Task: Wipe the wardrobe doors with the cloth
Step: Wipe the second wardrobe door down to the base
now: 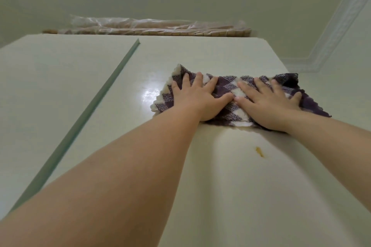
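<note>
Bare forearms reach up from the bottom edge of the head view, both ending flat on the cloth (226, 86). The left hand (197, 98) and right hand (269, 104) lie side by side, thumbs nearly meeting. Their fingers are straight and spread, and the palms press the fabric down rather than clutching it.

The cloth is thick, nubbly towelling in a dark purple and white check with a wavy edge. It is spread out wide and slightly rumpled between the hands. It lies against the upper part of the right wardrobe door (220, 166), a smooth, glossy cream panel that catches a bright glare just left of the cloth.

A small yellow-brown smear (260, 152) marks this door below the right wrist. A dull green strip (96, 106) runs between this panel and the left door (50, 86).

On top of the wardrobe lies a long bundle in crinkled clear plastic (156, 28). A ribbed white moulding (341, 16) runs along the ceiling at right.
</note>
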A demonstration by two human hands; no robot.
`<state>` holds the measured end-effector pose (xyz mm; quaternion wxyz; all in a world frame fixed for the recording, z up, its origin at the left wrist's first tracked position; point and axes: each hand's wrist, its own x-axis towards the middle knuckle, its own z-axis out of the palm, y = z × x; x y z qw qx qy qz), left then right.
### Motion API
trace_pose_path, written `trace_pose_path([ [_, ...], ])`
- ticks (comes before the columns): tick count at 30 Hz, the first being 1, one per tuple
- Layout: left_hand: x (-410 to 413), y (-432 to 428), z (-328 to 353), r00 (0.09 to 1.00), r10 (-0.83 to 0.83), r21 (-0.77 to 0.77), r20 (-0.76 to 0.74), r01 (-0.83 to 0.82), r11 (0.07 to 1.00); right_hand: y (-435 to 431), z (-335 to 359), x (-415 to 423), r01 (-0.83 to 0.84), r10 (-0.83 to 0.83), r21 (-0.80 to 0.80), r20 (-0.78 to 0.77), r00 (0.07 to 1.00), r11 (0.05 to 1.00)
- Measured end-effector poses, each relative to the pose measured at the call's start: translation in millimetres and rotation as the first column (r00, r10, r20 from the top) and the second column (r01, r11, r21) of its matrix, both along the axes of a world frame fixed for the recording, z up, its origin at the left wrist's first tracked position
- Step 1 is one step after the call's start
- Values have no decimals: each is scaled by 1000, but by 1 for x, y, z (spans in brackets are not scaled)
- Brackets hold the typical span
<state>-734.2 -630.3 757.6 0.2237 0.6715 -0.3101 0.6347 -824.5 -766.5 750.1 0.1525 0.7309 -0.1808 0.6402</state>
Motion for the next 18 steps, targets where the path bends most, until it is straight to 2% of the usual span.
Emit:
trace_pose_path([
  [8,27,39,3,1000,3,-47,-6,-4,999,42,2,26,1,-2,-25,-24,1000,1000],
  [18,87,121,30,997,16,-157,-76,-28,987,126,56,85,-31,11,-154,-125,992,988],
])
